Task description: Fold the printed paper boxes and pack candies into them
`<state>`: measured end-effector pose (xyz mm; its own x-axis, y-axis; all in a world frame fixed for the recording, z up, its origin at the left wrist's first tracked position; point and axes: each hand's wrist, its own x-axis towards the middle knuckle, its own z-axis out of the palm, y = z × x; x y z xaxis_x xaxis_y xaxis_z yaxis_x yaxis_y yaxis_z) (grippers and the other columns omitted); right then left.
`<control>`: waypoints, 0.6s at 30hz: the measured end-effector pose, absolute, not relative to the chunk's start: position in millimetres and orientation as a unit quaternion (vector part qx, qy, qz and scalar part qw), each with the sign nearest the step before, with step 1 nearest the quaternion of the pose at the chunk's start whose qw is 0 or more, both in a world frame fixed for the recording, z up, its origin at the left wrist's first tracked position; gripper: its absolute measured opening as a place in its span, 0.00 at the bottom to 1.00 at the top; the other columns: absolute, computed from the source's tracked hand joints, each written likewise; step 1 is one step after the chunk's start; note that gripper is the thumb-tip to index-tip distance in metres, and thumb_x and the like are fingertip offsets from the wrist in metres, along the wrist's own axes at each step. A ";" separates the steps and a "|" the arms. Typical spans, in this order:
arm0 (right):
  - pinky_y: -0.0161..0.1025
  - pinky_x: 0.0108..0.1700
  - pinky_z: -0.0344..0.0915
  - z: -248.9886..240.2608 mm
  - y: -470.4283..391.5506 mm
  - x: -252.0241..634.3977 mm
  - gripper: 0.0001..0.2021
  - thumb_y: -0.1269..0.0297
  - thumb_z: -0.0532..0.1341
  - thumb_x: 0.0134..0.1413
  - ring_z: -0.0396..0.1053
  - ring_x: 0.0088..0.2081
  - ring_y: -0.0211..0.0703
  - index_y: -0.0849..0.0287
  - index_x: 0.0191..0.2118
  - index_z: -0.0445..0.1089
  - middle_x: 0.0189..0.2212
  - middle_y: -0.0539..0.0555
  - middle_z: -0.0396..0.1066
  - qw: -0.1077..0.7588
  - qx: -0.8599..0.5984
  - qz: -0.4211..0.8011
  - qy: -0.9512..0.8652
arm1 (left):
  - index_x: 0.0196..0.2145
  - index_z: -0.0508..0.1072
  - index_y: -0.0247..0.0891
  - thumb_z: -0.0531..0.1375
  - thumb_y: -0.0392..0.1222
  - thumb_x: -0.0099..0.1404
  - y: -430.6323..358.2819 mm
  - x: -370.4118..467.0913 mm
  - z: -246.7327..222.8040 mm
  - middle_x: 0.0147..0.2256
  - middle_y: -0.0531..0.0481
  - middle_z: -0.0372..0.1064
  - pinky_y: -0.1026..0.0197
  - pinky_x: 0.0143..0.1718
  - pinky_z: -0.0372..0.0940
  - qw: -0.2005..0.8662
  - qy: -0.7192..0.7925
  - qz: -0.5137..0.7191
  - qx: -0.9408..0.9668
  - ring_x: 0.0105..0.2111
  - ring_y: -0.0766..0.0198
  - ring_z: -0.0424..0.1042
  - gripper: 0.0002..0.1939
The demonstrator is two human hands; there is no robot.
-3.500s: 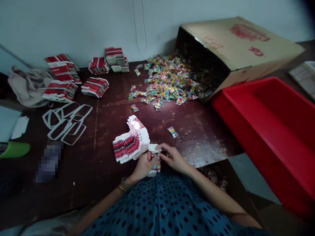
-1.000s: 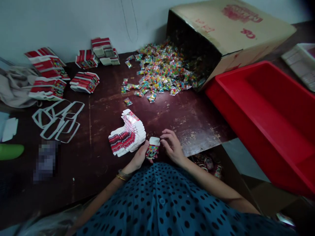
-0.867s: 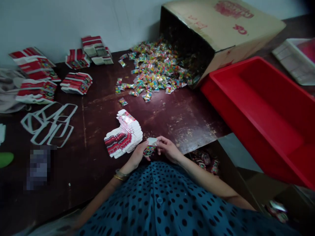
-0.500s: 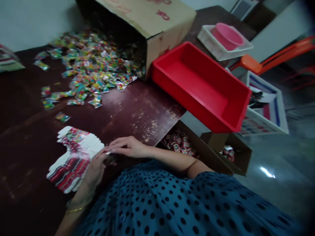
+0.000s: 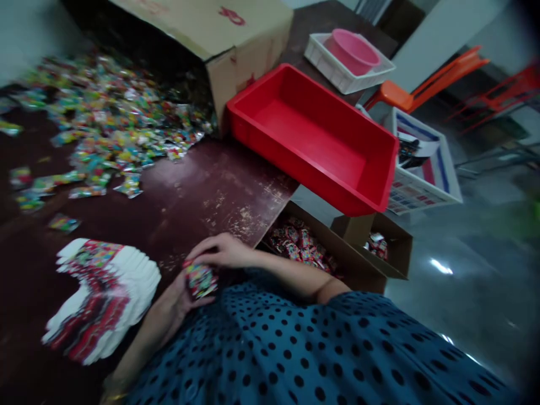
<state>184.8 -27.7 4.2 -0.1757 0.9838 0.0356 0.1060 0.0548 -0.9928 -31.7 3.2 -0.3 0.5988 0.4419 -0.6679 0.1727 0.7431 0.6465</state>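
left hand clamped round printed box, right hand at its top; grip unclear

A: How is the left hand posed?

B: In a grip, its digits curled, one reaching rightward along the near side. The left wrist, partly blurred, slants up from the lower left.

A: And the right hand?

B: Back uppermost, knuckles arched, fingers bent leftward; a small gap shows between the digits. The fingertips lie just beside the left hand; whether they pinch cannot be told.

A: The right forearm?

B: Bare, sloping gently from the elbow up to the hand.
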 end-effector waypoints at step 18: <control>0.53 0.56 0.52 -29.1 120.1 45.4 0.27 0.51 0.63 0.52 0.56 0.57 0.55 0.58 0.56 0.66 0.58 0.63 0.60 0.300 -0.475 0.255 -0.787 | 0.51 0.69 0.37 0.53 0.48 0.65 31.8 -121.3 7.3 0.53 0.38 0.66 0.47 0.57 0.55 0.185 0.626 0.252 0.715 0.55 0.49 0.62 0.20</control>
<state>45.4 120.1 -29.1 -0.3684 0.9008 0.2298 0.5949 0.4184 -0.6863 -121.3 31.8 7.3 0.0905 0.9876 0.1283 0.8015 -0.1487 0.5792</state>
